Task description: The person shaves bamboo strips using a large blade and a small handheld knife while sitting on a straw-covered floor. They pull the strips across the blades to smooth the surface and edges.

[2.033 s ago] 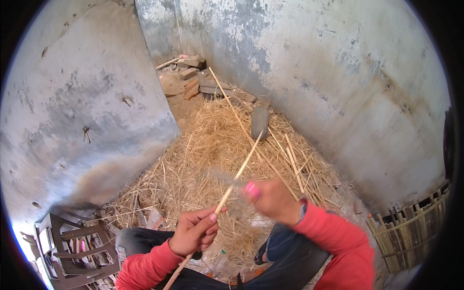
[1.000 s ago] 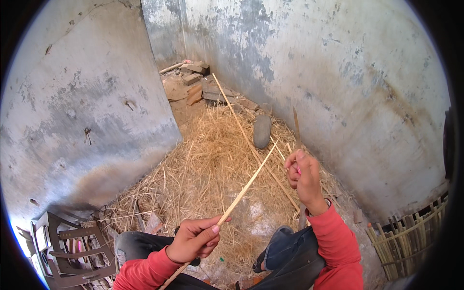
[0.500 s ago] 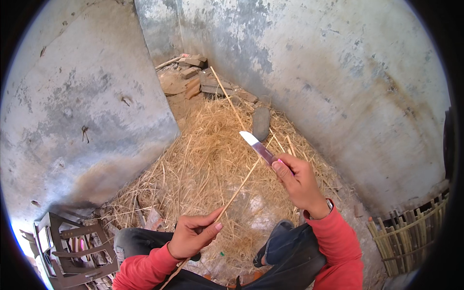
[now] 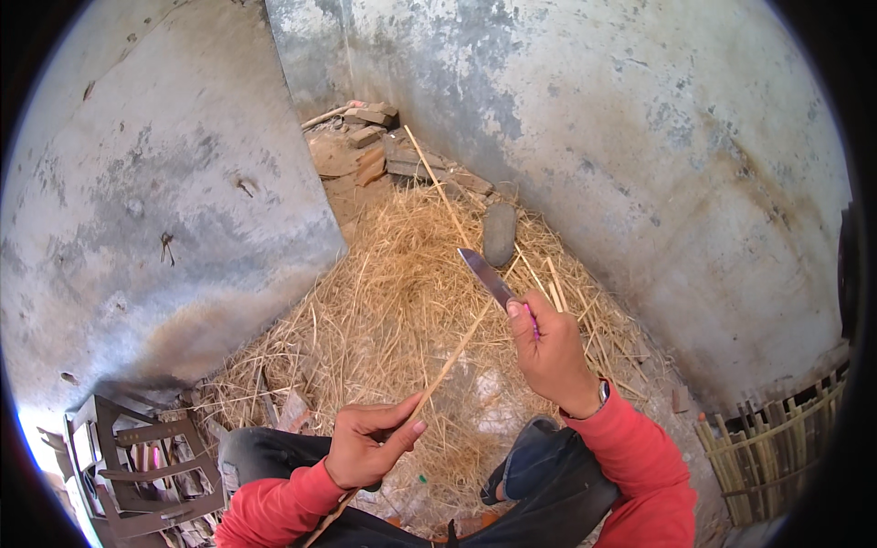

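Observation:
My left hand (image 4: 370,445) pinches a thin, pale strip of bamboo or wood (image 4: 457,352) between thumb and fingers. The strip slants up to the right, and its lower end passes under my wrist toward my lap. In my right hand (image 4: 559,363) is a knife (image 4: 486,276), gripped by a handle that shows a bit of pink. Its blade points up and left, just above the strip's far end; whether they touch I cannot tell.
Shavings (image 4: 402,247) cover the floor ahead. On them lie a grey oblong stone (image 4: 499,234) and a long pale stick (image 4: 437,183). Bricks (image 4: 370,117) are piled in the corner between worn walls. A broken wooden frame (image 4: 151,466) stands left, a slatted basket (image 4: 776,447) right.
The knife has turned slightly in my right hand, so its blade now looks dark instead of bright. My right hand has shifted a little left and down; my left hand keeps its hold on the strip.

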`<state>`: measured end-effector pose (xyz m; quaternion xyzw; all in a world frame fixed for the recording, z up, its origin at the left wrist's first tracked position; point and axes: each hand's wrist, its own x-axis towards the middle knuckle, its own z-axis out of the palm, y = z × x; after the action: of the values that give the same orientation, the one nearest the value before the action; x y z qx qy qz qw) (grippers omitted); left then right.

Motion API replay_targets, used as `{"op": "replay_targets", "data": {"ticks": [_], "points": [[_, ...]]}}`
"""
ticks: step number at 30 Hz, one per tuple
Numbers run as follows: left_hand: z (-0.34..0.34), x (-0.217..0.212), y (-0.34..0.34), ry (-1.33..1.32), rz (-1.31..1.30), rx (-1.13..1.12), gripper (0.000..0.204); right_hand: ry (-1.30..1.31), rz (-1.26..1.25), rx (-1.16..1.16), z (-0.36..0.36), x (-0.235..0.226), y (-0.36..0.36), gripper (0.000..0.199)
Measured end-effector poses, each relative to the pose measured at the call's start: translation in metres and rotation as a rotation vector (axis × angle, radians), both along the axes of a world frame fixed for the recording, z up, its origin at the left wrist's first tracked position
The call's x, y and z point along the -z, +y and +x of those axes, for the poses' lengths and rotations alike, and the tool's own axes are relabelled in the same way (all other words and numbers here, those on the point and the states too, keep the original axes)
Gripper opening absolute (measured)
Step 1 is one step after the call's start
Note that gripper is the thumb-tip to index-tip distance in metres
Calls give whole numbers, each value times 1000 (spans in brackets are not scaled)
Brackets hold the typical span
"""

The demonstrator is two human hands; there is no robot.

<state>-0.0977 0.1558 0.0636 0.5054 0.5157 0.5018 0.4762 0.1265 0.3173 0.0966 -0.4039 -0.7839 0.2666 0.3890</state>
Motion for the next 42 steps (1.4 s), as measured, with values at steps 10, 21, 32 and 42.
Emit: {"op": "replay_targets", "data": {"ticks": [10,21,32,42], "points": [[-1,-7,0,-28,15,19,37,39,-33,23,-2,5,-8,26],[-8,1,1,-64,-8,9,36,125,-99,-88,-11,11,-21,30],[-10,-1,8,29,-13,-36,34,-10,-178,-375,4,0,-10,31],[-2,3,14,27,7,-107,34,204,-141,-52,5,6,11,33]]}}
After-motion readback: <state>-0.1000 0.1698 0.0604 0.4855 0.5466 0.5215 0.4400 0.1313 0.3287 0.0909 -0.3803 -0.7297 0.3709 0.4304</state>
